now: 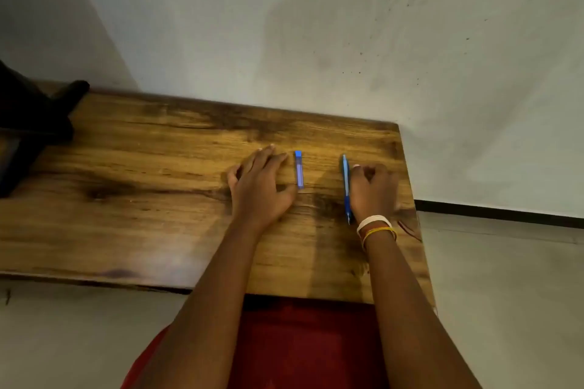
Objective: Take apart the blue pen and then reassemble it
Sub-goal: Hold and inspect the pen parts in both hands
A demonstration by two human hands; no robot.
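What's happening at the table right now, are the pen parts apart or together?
Apart. The pen cap lies on the wooden table beside the left hand, which rests flat with its thumb near the cap. The pen body lies separately, against the loosely curled right hand. Neither hand clearly grips anything.

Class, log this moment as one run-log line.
cap: off, on table | pen body: on table | left hand: beside cap | right hand: beside body
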